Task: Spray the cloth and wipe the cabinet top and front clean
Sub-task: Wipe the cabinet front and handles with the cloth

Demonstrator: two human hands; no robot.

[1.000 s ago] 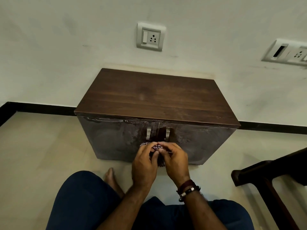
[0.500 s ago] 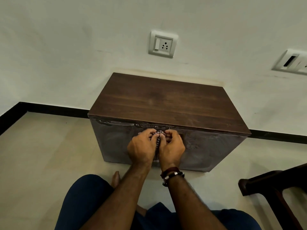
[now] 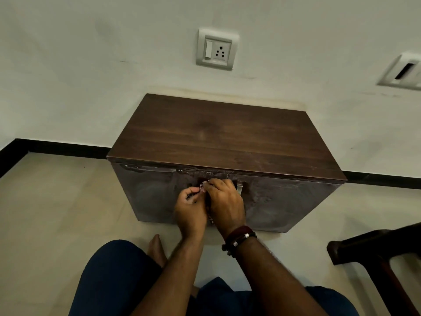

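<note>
A low dark wooden cabinet (image 3: 218, 137) stands on the floor against the wall. Its front (image 3: 284, 201) shows pale smeared streaks and a metal handle (image 3: 239, 187) near the middle. My left hand (image 3: 190, 210) and my right hand (image 3: 225, 204) are pressed together in front of the doors, just below the top edge. Both grip a small patterned cloth (image 3: 202, 185), bunched between the fingers and mostly hidden; a strip of it hangs down between the hands. No spray bottle is in view.
My knees in blue trousers (image 3: 118, 277) and a bare foot (image 3: 156, 247) lie on the pale tiled floor before the cabinet. A dark wooden chair frame (image 3: 373, 254) juts in at the lower right. Wall sockets (image 3: 216, 50) sit above the cabinet.
Both hands rose with the cloth from the lower middle of the front to just under the top edge, then shifted slightly left; a door handle now shows to their right.
</note>
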